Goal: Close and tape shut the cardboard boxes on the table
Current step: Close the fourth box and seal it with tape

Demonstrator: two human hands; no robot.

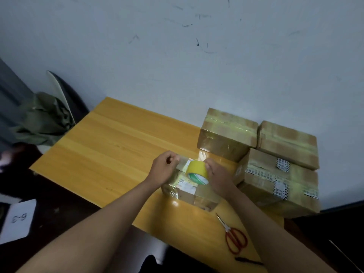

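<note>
Head view, near to far. Scissors (235,238), red-handled, lie on the bench (110,146) by its near edge, blades pointing away toward the small box; neither hand touches them, right hand the nearer. A dark pen-like item (248,261) lies at the near edge itself; too blurred to name.

Small box (194,192) sits mid-bench toward the near edge, flaps down, glossy with tape, white labels on top. Both hands work directly over it.

Right hand (218,177) curls round the yellow tape roll (197,172), held just above the box top with its core facing the camera. Left hand (164,169) pinches the free tape end (182,161) between thumb and fingers, just left of the roll. The short strip between them runs left to right, roughly parallel to the bench's near edge and across the box's far part. Whether the strip touches the cardboard yet, cannot tell.

Judgement: next move is laying the strip down on the top, roll pulled right while the left hand anchors. Cutting then falls to the right hand, scissors being on its side.

Beyond, at the right far corner against the wall: three larger boxes (279,180), all taped, packed touching each other.
</note>
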